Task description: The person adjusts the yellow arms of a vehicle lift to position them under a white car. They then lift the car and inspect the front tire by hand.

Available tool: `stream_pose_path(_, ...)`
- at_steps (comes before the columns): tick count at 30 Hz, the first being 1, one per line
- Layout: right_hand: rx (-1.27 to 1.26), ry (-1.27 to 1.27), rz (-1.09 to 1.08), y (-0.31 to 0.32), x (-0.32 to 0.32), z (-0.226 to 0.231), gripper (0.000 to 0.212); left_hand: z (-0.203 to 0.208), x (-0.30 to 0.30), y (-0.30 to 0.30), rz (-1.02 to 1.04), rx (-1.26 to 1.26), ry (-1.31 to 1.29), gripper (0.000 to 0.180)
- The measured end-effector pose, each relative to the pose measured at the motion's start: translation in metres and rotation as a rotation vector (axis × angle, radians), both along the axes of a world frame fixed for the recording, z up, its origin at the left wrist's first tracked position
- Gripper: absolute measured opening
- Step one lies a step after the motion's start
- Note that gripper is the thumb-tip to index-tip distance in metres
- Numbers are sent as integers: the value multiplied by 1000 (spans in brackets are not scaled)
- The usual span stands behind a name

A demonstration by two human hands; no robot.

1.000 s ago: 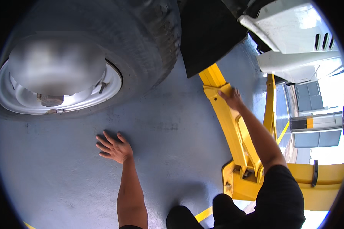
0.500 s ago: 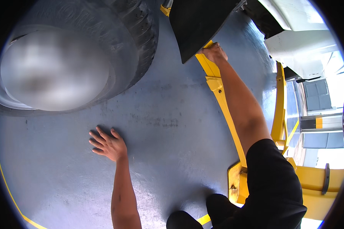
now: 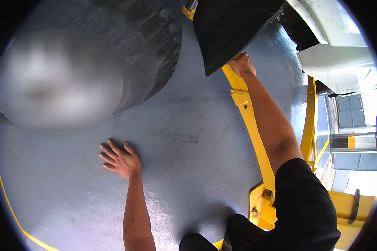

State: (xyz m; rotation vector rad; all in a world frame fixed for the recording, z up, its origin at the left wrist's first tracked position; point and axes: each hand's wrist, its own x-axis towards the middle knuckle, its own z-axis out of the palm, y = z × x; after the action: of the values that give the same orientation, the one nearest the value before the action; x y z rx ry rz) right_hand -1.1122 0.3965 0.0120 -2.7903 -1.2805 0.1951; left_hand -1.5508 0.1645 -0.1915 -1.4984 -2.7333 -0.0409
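Note:
My left hand (image 3: 123, 160) lies flat on the grey floor (image 3: 167, 146), palm down with its fingers spread, holding nothing. Farther off to the right, my right hand (image 3: 244, 65) is closed around the far part of a yellow lift arm (image 3: 255, 142). Some of its fingers are hidden by the lift arm. A black mud flap (image 3: 234, 31) hangs right beside that hand and covers the far end of the lift arm.
A large black tyre (image 3: 165, 62) stands at the far left, its middle covered by a blurred disc. White vehicle bodywork (image 3: 337, 62) overhangs at the far right. Another yellow lift arm (image 3: 309, 121) stretches beyond my right arm. A yellow line (image 3: 4, 192) marks the floor.
The view has shifted slightly, so the mud flap, lift arm and right hand appear a little farther right and lower. Both hands keep their places on the floor and the lift arm.

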Motion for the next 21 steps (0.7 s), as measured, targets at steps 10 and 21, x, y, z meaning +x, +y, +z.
stream_pose_path(10,-306,27,301,-61,47,-2,115,-9,-1,0,-22,22,1,71)
stream_pose_path(21,-110,-62,268,-79,34,6,110,-20,-11,-7,-84,180,62,59)
